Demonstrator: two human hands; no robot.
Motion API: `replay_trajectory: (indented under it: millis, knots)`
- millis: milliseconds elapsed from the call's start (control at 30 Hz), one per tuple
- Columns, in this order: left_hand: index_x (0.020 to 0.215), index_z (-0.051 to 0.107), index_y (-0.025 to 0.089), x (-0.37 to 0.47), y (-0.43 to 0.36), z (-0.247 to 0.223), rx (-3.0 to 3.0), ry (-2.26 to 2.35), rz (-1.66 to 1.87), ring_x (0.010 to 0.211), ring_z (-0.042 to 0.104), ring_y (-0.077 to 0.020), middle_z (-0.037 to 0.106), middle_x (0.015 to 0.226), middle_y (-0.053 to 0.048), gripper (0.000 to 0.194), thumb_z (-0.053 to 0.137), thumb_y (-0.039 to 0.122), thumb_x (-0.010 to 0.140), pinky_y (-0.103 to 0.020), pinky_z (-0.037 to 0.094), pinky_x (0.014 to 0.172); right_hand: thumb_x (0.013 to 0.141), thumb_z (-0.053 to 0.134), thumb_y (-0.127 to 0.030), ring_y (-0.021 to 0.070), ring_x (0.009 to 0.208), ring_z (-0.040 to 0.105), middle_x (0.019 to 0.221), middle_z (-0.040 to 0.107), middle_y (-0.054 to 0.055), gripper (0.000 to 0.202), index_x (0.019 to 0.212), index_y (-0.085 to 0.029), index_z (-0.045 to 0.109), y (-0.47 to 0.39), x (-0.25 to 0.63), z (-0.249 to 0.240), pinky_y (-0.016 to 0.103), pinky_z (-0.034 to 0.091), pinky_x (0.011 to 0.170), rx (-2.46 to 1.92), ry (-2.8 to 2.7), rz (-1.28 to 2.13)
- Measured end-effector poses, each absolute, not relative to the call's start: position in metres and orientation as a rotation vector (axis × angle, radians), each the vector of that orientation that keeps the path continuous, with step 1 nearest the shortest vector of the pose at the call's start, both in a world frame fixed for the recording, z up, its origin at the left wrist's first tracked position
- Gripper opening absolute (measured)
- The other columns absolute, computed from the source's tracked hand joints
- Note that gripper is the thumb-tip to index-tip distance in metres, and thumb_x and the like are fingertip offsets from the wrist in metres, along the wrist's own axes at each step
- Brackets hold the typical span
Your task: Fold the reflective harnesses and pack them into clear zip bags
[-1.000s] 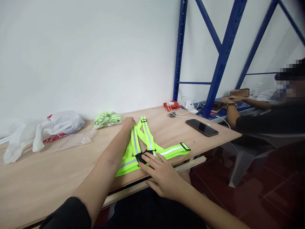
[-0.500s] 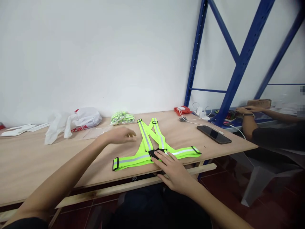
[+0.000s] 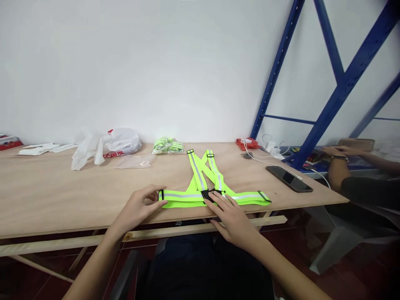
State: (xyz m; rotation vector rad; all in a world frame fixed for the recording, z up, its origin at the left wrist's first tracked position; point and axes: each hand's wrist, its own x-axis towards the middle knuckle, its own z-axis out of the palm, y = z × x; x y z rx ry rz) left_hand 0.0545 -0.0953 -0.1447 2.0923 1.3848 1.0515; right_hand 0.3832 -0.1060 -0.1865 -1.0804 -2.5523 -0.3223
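Observation:
A fluorescent yellow reflective harness vest (image 3: 184, 196) with silver stripes lies flat near the table's front edge. Its two shoulder straps cross and point toward the wall, while the waist strap runs left to right. My left hand (image 3: 136, 208) pinches the left end of the waist strap, by a black slider, between thumb and fingers. Stretched flat, the fingers of my right hand (image 3: 234, 218) rest over the black buckle (image 3: 205, 195) at the middle and partly hide it.
Against the wall are bagged green straps (image 3: 168, 145), a white plastic bag (image 3: 123, 141) and a clear wrapper (image 3: 133, 161). A phone (image 3: 289, 179) with a cable lies right, near a blue rack post (image 3: 328, 108). Another person's arms (image 3: 339, 168) rest at a neighbouring table.
My left hand has come down from above the table to the left end of the waist strap and taken hold of it. My right hand stays on the buckle. The view has shifted slightly.

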Motion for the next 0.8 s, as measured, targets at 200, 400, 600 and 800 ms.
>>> replay_trajectory:
  millis: [200, 400, 600, 800]
  knots:
    - [0.114, 0.074, 0.02, 0.087, -0.087, -0.12, 2.0, 1.243, 1.499, 0.07, 0.059, -0.0146, 0.072, 0.088, -0.004, 0.039, 0.074, 0.042, 0.082, -0.027, 0.052, 0.068, 0.095, 0.052, -0.02, 0.0319, 0.129, 0.051, 0.143, 0.057, 0.015, 0.046, 0.141, -0.019, 0.055, -0.105, 0.379, -0.185, 0.049, 0.043, 0.101, -1.085, -2.496, -0.443]
    - [0.113, 0.074, 0.017, 0.171, -0.057, -0.094, 1.829, 0.832, 1.596, 0.08, 0.065, -0.0157, 0.074, 0.108, -0.009, 0.036, 0.072, 0.035, 0.083, -0.028, 0.056, 0.073, 0.093, 0.052, -0.018, 0.0318, 0.123, 0.053, 0.138, 0.06, 0.014, 0.046, 0.139, -0.019, 0.056, -0.109, 0.378, -0.177, 0.047, 0.042, 0.098, -1.078, -2.529, -0.39]
    - [0.116, 0.074, 0.016, 0.252, -0.034, -0.121, 1.821, 0.82, 1.281, 0.079, 0.066, -0.0174, 0.075, 0.097, -0.008, 0.04, 0.07, 0.039, 0.084, -0.028, 0.054, 0.072, 0.093, 0.05, -0.019, 0.0328, 0.122, 0.053, 0.135, 0.062, 0.015, 0.049, 0.142, -0.018, 0.053, -0.113, 0.379, -0.171, 0.049, 0.043, 0.098, -1.122, -2.551, -0.254]
    - [0.117, 0.074, 0.016, 0.27, -0.037, -0.146, 2.106, 0.871, 0.931, 0.087, 0.069, -0.0218, 0.076, 0.102, -0.008, 0.039, 0.072, 0.038, 0.084, -0.033, 0.052, 0.088, 0.089, 0.057, -0.019, 0.0347, 0.123, 0.056, 0.124, 0.068, 0.017, 0.033, 0.12, -0.014, 0.068, -0.119, 0.378, -0.174, 0.054, 0.042, 0.106, -1.188, -2.513, -0.128]
